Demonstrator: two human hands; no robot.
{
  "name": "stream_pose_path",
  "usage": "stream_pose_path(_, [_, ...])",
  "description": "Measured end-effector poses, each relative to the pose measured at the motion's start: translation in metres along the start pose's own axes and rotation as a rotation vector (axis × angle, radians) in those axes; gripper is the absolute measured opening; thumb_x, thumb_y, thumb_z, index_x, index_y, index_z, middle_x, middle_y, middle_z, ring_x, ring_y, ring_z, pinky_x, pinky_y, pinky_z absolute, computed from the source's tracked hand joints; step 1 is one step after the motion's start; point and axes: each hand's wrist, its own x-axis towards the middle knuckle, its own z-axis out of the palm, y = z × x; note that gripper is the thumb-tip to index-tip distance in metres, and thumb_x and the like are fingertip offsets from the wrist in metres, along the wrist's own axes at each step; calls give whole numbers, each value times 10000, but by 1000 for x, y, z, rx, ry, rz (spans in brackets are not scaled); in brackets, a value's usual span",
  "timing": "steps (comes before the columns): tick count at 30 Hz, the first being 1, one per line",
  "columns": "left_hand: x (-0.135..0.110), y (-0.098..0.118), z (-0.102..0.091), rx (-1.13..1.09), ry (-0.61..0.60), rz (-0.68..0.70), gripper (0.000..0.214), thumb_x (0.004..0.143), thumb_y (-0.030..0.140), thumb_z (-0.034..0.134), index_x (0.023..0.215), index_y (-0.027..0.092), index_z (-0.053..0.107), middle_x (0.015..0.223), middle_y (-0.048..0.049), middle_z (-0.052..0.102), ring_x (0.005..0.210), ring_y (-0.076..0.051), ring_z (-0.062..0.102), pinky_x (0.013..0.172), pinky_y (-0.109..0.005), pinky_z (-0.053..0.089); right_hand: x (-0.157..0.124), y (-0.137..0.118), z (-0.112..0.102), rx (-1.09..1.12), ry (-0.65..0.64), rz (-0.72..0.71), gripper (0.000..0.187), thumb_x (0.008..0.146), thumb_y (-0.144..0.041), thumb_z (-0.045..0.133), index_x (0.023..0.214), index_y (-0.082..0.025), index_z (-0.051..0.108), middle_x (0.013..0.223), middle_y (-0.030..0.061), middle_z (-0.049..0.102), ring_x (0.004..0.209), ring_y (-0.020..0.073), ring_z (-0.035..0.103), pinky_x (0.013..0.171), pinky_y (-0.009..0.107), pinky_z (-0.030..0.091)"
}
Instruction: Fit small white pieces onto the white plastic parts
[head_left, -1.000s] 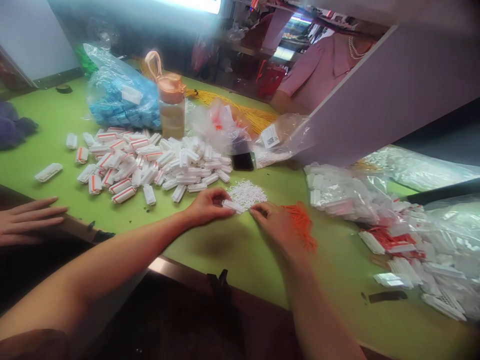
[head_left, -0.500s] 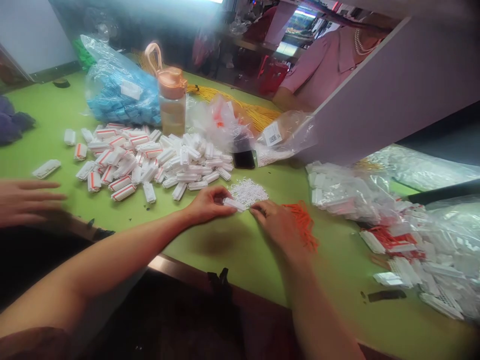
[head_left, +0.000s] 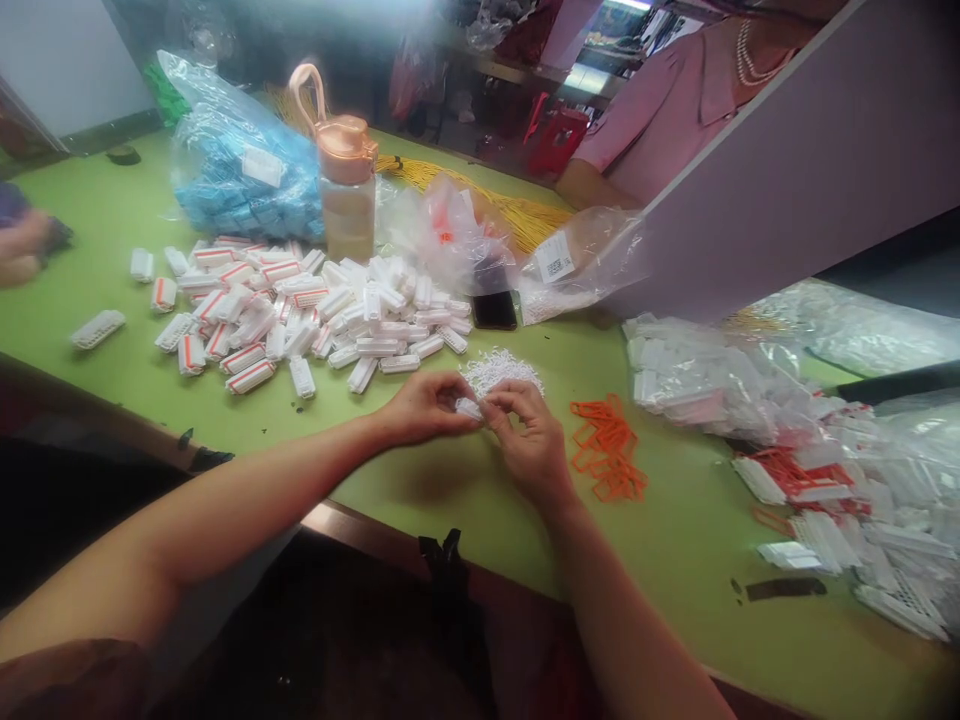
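My left hand (head_left: pixel 427 408) is closed around a small white plastic block (head_left: pixel 469 408) just above the green table. The fingertips of my right hand (head_left: pixel 529 440) are pinched together against the right end of that block; whatever sits between them is too small to make out. Right behind both hands lies a heap of tiny white plastic pieces (head_left: pixel 501 368). Orange rectangular frames (head_left: pixel 606 450) are piled to the right of my right hand. Beyond my left forearm spreads a large pile of white blocks (head_left: pixel 300 310), several with an orange-red stripe.
A drink bottle (head_left: pixel 347 195) and a bag of blue pieces (head_left: pixel 247 180) stand behind the pile, with a dark phone (head_left: pixel 495 308) nearby. Bags of white parts (head_left: pixel 697 385) cover the right side. Another person's hand (head_left: pixel 22 245) rests at the far left; someone in pink sits across.
My right hand has moved left and up to the block, which is now turned end-on in my left hand. The co-worker's hand at the left has drawn back toward the purple item.
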Motion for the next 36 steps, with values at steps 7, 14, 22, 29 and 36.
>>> stream_pose_path(7, [-1, 2, 0, -6, -22, 18, 340, 612, 309, 781, 819, 117, 590, 555, 82, 435, 481, -17, 336, 471, -179, 270, -2, 0, 4, -68, 37, -67, 98, 860, -295, 612, 826, -224, 669, 923, 48, 590, 908, 178, 582, 822, 355, 491])
stream_pose_path(14, [-2, 6, 2, 12, -1, 8, 320, 596, 285, 778, 795, 117, 591, 554, 84, 436, 487, -18, 347, 478, -181, 279, -2, 0, 4, -266, 71, -215, 109, 863, -258, 613, 823, -203, 699, 863, 53, 611, 837, 183, 591, 748, 353, 468])
stream_pose_path(22, [-1, 2, 1, -4, -8, 15, 317, 604, 284, 778, 806, 118, 599, 587, 68, 471, 505, -23, 381, 489, -182, 301, -3, -4, 2, -345, 57, -191, 165, 882, -303, 574, 842, -236, 720, 869, 52, 648, 826, 186, 595, 749, 352, 445])
stream_pose_path(29, [2, -5, -2, -50, 42, 32, 299, 603, 256, 765, 797, 103, 598, 671, 18, 564, 582, -48, 488, 556, -194, 378, -7, -14, -3, -617, -57, -308, 213, 880, -292, 566, 1033, -297, 715, 1015, 38, 708, 833, 185, 582, 789, 383, 322])
stream_pose_path(36, [0, 0, -2, -99, 32, -23, 406, 560, 289, 824, 832, 115, 578, 663, 20, 591, 585, -60, 524, 573, -203, 412, 3, 3, -16, -244, 98, -79, 264, 924, -359, 483, 980, -235, 709, 987, 70, 675, 933, 199, 606, 803, 357, 438])
